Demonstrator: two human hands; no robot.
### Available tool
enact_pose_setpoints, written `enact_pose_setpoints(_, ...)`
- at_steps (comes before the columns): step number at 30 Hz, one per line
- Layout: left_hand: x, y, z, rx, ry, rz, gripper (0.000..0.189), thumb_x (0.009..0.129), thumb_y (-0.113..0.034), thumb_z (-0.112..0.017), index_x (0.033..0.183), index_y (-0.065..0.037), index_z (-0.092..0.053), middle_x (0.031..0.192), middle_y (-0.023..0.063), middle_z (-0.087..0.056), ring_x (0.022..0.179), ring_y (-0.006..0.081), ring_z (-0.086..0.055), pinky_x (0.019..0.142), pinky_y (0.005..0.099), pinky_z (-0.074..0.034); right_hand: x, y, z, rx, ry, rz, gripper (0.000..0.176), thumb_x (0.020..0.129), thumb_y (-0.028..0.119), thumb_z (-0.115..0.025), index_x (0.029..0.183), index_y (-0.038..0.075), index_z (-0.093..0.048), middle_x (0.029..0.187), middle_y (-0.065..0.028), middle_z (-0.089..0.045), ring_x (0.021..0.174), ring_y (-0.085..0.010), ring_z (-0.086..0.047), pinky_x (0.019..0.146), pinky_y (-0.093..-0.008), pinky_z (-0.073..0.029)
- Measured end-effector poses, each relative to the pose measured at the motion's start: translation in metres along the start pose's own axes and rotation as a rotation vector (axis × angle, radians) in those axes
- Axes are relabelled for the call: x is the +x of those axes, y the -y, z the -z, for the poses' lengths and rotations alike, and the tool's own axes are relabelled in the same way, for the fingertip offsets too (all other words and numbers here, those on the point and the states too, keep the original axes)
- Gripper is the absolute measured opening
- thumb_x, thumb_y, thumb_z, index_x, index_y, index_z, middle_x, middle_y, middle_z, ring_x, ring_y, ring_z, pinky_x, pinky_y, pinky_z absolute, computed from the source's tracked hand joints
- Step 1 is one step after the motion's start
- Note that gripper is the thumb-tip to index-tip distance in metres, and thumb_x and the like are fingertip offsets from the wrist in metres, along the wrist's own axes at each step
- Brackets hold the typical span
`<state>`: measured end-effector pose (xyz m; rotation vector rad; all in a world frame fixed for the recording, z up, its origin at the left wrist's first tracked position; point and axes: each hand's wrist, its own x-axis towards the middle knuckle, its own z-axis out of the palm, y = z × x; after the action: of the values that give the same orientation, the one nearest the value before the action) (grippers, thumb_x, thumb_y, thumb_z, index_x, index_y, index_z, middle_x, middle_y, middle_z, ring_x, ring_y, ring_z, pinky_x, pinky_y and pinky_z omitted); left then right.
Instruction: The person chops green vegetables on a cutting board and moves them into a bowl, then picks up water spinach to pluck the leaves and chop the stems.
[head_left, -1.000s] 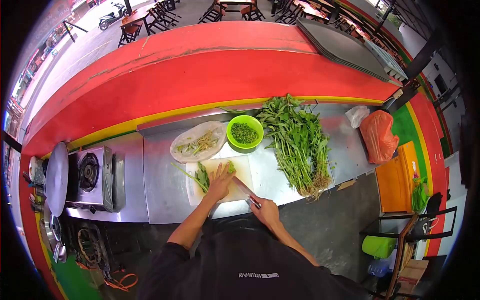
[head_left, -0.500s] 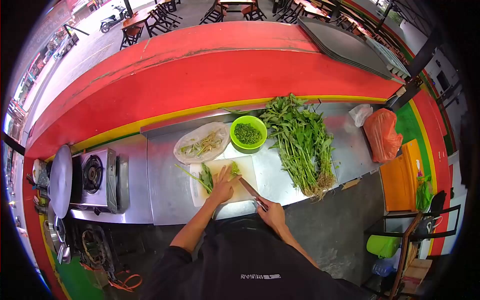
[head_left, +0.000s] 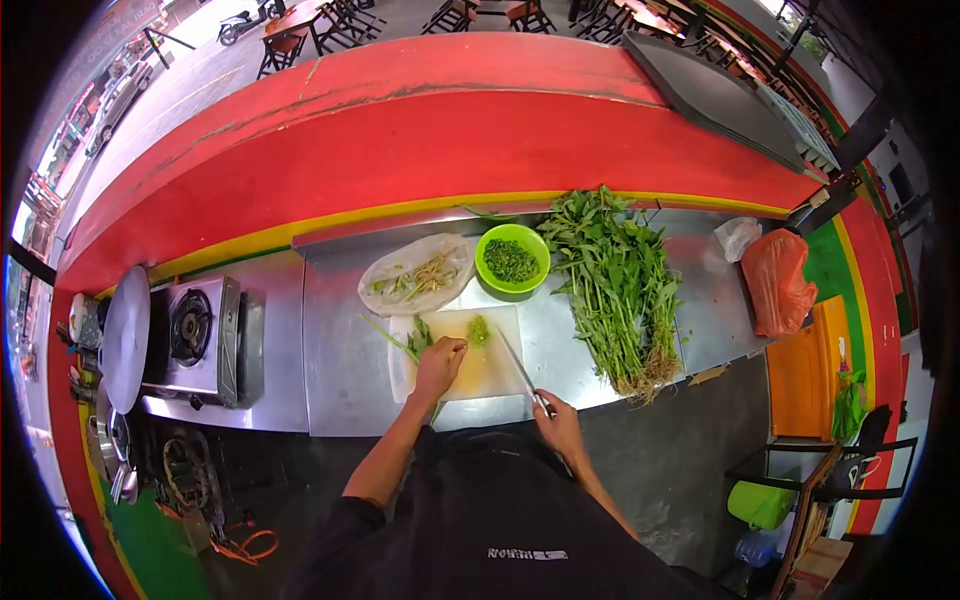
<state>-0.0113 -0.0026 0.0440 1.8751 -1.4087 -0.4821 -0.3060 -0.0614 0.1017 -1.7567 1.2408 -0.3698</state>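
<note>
My right hand (head_left: 560, 425) grips the handle of a knife (head_left: 518, 366). Its blade points away from me over the right side of the white cutting board (head_left: 490, 385). On the board's left half, my left hand (head_left: 438, 368) has its fingers curled and pressed together; whatever is in them is hidden. Leafy green stems (head_left: 416, 338) stick out beyond that hand toward the upper left. A small heap of chopped greens (head_left: 478, 330) lies between the left hand and the blade. Just behind the board stands a lime-green bowl (head_left: 517, 288) with finely cut greens inside.
A big bunch of leafy greens with roots (head_left: 615, 290) lies right of the bowl. Left of it is a clear plastic bag (head_left: 378, 288) holding trimmings. A gas stove (head_left: 215, 335) and a large round pan (head_left: 125, 338) stand at left, a red plastic bag (head_left: 778, 280) at right.
My left hand has drawn its fingers together and moved off the chopped heap. The knife has shifted right, away from the greens. The whole view has shifted slightly.
</note>
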Motion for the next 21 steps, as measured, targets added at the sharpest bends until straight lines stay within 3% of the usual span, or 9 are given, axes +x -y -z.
enact_pose_setpoints(1, -0.004, -0.001, 0.002, -0.077, -0.108, 0.012, 0.024, 0.091, -0.015, -0.072, 0.114, -0.006, -0.070, 0.114, 0.0157, -0.069, 0.099, 0.0301, -0.068, 0.084, 0.0404, -0.052, 0.000, -0.003, -0.003, -0.010, -0.016, 0.019, 0.038, 0.097, 0.023, -0.065, 0.131, 0.005, -0.068, 0.079, -0.0129, -0.072, 0.066, -0.0131, -0.061, 0.062, -0.0327, -0.050)
enact_pose_setpoints(3, -0.010, -0.002, 0.011, -0.209, -0.239, 0.105, 0.014, 0.092, -0.015, -0.075, 0.095, -0.001, -0.073, 0.085, 0.0144, -0.073, 0.075, 0.0277, -0.071, 0.069, 0.0365, -0.055, -0.002, 0.001, -0.001, 0.056, 0.050, -0.046, 0.042, 0.098, 0.028, -0.066, 0.132, 0.004, -0.067, 0.085, -0.0168, -0.074, 0.073, -0.0174, -0.066, 0.066, -0.0346, -0.052)
enact_pose_setpoints(4, -0.012, -0.002, 0.017, -0.205, -0.239, 0.117, 0.014, 0.092, -0.015, -0.075, 0.095, -0.001, -0.073, 0.085, 0.0144, -0.073, 0.075, 0.0277, -0.071, 0.069, 0.0365, -0.055, -0.003, 0.005, 0.000, 0.122, 0.096, -0.107, 0.046, 0.099, 0.033, -0.066, 0.133, 0.002, -0.065, 0.091, -0.0207, -0.076, 0.080, -0.0218, -0.072, 0.071, -0.0365, -0.054)
enact_pose_setpoints(5, -0.015, -0.002, 0.025, -0.196, -0.204, 0.170, 0.016, 0.094, -0.017, -0.073, 0.095, -0.001, -0.074, 0.083, 0.0135, -0.074, 0.073, 0.0240, -0.071, 0.068, 0.0348, -0.054, 0.001, -0.015, -0.012, 0.128, 0.050, 0.019, 0.046, 0.101, 0.031, -0.064, 0.134, -0.001, -0.063, 0.096, -0.0200, -0.076, 0.085, -0.0180, -0.070, 0.072, -0.0336, -0.053)
enact_pose_setpoints(8, -0.018, 0.010, 0.035, -0.149, -0.229, 0.164, 0.019, 0.096, -0.019, -0.070, 0.099, -0.001, -0.073, 0.080, 0.0129, -0.074, 0.071, 0.0206, -0.071, 0.065, 0.0331, -0.053, 0.003, -0.018, -0.018, 0.072, 0.100, -0.058, 0.047, 0.101, 0.030, -0.065, 0.134, -0.003, -0.063, 0.101, -0.0194, -0.076, 0.088, -0.0173, -0.070, 0.076, -0.0323, -0.053)
enact_pose_setpoints(14, -0.016, 0.072, 0.038, 0.007, -0.714, 0.568, 0.029, 0.096, -0.030, -0.070, 0.105, -0.003, -0.064, 0.079, 0.0138, -0.073, 0.071, 0.0279, -0.071, 0.065, 0.0404, -0.055, 0.013, -0.027, -0.032, 0.258, 0.093, -0.033, 0.047, 0.101, 0.031, -0.065, 0.133, -0.004, -0.063, 0.103, -0.0176, -0.075, 0.097, -0.0170, -0.068, 0.083, -0.0323, -0.053)
enact_pose_setpoints(16, -0.016, 0.096, 0.042, 0.060, -0.767, 0.575, 0.028, 0.094, -0.032, -0.072, 0.097, -0.005, -0.065, 0.077, 0.0125, -0.073, 0.071, 0.0274, -0.072, 0.065, 0.0406, -0.055, 0.021, -0.041, -0.038, 0.230, 0.042, 0.046, 0.042, 0.101, 0.024, -0.064, 0.132, -0.004, -0.064, 0.083, 0.0001, -0.066, 0.072, -0.0056, -0.051, 0.063, -0.0253, -0.043)
enact_pose_setpoints(19, -0.007, 0.124, 0.043, 0.155, -0.663, 0.762, 0.028, 0.088, -0.032, -0.079, 0.085, -0.006, -0.067, 0.078, 0.0113, -0.073, 0.072, 0.0286, -0.072, 0.066, 0.0392, -0.056, 0.026, -0.038, -0.038, 0.247, 0.035, 0.074, 0.043, 0.101, 0.026, -0.065, 0.132, -0.004, -0.064, 0.078, 0.0031, -0.061, 0.070, -0.0048, -0.048, 0.062, -0.0253, -0.041)
enact_pose_setpoints(21, -0.005, 0.112, 0.041, 0.126, -0.691, 0.701, 0.027, 0.088, -0.032, -0.079, 0.088, -0.007, -0.068, 0.078, 0.0119, -0.073, 0.072, 0.0289, -0.072, 0.065, 0.0393, -0.055, 0.027, -0.034, -0.034, 0.227, 0.038, 0.072, 0.046, 0.100, 0.029, -0.066, 0.131, -0.004, -0.065, 0.076, 0.0042, -0.058, 0.068, -0.0053, -0.045, 0.061, -0.0253, -0.040)
